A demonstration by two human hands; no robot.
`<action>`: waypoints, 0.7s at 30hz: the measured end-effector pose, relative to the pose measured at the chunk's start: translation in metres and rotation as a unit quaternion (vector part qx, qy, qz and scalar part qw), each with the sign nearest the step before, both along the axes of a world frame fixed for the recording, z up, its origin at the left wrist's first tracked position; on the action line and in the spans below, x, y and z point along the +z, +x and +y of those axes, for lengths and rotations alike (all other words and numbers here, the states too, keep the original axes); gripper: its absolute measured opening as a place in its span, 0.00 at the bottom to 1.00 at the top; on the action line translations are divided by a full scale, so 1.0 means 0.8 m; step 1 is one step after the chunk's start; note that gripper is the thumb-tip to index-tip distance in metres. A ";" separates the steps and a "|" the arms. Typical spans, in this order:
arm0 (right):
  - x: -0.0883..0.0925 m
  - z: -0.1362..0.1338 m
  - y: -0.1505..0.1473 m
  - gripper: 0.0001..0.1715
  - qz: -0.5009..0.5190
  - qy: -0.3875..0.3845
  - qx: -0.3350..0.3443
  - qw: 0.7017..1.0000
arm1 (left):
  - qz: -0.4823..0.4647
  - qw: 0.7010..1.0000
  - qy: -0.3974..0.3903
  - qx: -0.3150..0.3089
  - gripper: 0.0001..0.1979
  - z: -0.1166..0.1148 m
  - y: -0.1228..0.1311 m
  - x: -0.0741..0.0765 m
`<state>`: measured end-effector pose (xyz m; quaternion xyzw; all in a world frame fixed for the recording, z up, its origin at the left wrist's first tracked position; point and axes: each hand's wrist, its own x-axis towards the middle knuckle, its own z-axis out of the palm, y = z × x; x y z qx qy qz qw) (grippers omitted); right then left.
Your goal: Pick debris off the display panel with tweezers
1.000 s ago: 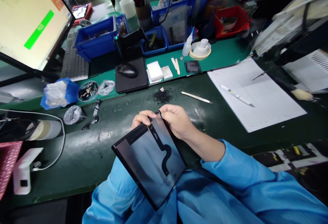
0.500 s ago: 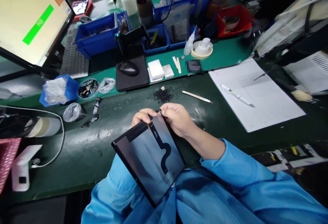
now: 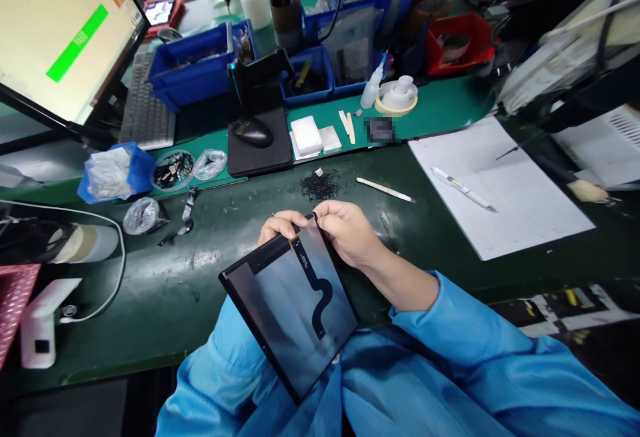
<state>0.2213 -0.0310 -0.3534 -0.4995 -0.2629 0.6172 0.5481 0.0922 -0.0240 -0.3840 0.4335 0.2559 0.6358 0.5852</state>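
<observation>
I hold a dark rectangular screen panel (image 3: 280, 317) tilted in front of my chest, its back side up. A black S-shaped flex cable (image 3: 316, 290) runs down its back. My left hand (image 3: 278, 226) grips the panel's top edge from behind, with only the fingertips showing. My right hand (image 3: 345, 230) pinches the panel's top right corner, where the cable's end sits. Both arms wear blue sleeves (image 3: 450, 370).
The dark green bench (image 3: 200, 290) carries a pile of black scraps (image 3: 320, 187), a white stick tool (image 3: 385, 189), paper with a pen (image 3: 463, 187), a mouse on a black pad (image 3: 253, 132), blue bins (image 3: 193, 70), a monitor (image 3: 55, 37) and a white cable at the left.
The panel and both hands have barely shifted; the view has drifted slightly. Both grips are unchanged.
</observation>
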 end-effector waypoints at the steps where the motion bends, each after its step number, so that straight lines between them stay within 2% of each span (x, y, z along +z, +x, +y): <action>1: 0.000 0.000 0.000 0.05 0.002 -0.002 0.003 1.000 | 0.007 1.000 -0.009 -0.014 0.21 -0.003 -0.002 0.004; 4: -0.001 0.000 0.000 0.06 0.009 -0.009 0.011 1.000 | 0.019 0.999 -0.027 -0.036 0.18 -0.008 -0.004 0.014; 10: -0.004 0.000 0.001 0.05 -0.011 0.007 -0.001 1.000 | 0.023 0.999 -0.023 -0.013 0.22 -0.006 0.000 0.015; 17: -0.003 0.000 0.003 0.05 -0.027 0.018 0.004 0.999 | 0.050 0.995 -0.068 -0.052 0.22 -0.014 -0.008 0.043; 21: -0.004 0.001 0.003 0.06 -0.034 0.025 0.003 0.999 | 0.034 0.997 -0.053 -0.043 0.21 -0.008 -0.006 0.030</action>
